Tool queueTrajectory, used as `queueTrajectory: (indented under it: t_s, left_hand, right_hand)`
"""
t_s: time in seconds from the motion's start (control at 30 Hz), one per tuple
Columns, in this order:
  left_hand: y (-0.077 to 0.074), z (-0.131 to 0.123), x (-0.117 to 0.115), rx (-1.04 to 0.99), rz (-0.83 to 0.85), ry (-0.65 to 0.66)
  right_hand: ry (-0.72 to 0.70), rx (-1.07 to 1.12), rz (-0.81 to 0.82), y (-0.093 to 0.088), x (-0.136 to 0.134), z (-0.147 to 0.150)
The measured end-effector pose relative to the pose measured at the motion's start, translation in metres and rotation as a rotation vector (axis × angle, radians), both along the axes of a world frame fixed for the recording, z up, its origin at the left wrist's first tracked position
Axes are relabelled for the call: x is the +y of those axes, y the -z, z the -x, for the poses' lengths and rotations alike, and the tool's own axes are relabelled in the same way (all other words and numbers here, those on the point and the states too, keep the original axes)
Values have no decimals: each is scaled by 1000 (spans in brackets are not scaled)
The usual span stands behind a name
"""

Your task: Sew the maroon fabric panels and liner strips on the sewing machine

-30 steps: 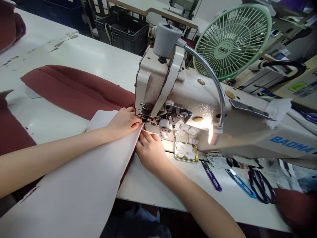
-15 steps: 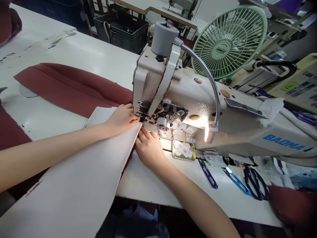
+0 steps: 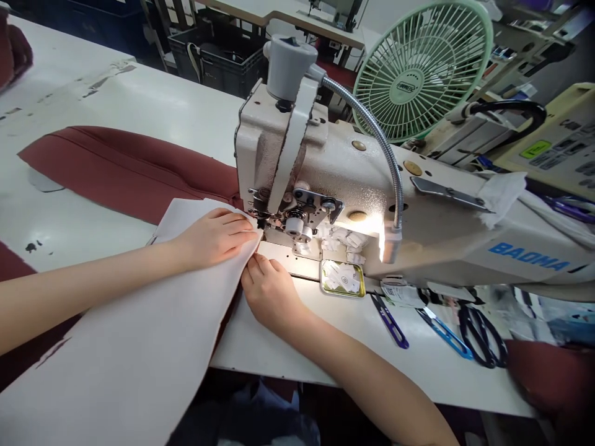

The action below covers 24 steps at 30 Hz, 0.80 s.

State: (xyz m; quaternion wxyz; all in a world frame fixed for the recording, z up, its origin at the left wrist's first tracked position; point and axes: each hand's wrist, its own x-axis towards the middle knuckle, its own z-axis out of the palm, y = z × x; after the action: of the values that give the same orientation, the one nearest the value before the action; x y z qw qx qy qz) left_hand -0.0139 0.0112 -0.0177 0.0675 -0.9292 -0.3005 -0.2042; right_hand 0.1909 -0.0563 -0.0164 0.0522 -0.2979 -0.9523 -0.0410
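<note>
A white sewing machine (image 3: pixel 353 179) stands on the white table (image 3: pixel 139 105). A pale grey-white panel of fabric (image 3: pixel 134 334) lies over dark red fabric (image 3: pixel 125 170) and runs up to the needle area. My left hand (image 3: pixel 214 235) lies flat on the pale panel, fingers stretched toward the presser foot (image 3: pixel 260 218). My right hand (image 3: pixel 269 291) rests just right of the panel's edge, with its fingertips pinching that edge close to the needle.
A green fan (image 3: pixel 421 71) stands behind the machine, a gooseneck lamp (image 3: pixel 389 243) lights the bed. A small tin of labels (image 3: pixel 343 279), purple thread snips (image 3: pixel 390 322), blue snips (image 3: pixel 446 334) and black scissors (image 3: pixel 483 337) lie at the right. Dark crates (image 3: pixel 218 52) stand behind the table.
Both hands have slid back a little from the needle toward me. My left fingers have flattened out on the pale panel. The view has shifted slightly to the right.
</note>
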Motion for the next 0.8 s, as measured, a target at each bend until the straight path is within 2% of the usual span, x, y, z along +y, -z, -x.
queueTrajectory:
  t_s: [0.2,0.33,0.47,0.57,0.67,0.8]
  left_hand:
    - [-2,-7,10,32,95,-69]
    - [-4,-7,-2,-4,167,-117]
    - [-1,0,-15,36,188,-109]
    - [5,4,-17,56,190,-130]
    - [9,3,-17,11,149,-155]
    - [5,8,-24,14,171,-38]
  right_hand:
    - [43,4,-35,7,3,1]
    - [89,16,-92,13,3,3]
    - [125,36,-128,12,0,5]
    - [95,30,-113,5,-15,8]
    - [-11,56,-63,-5,-44,13]
    - [-119,138,1,-16,-81,15]
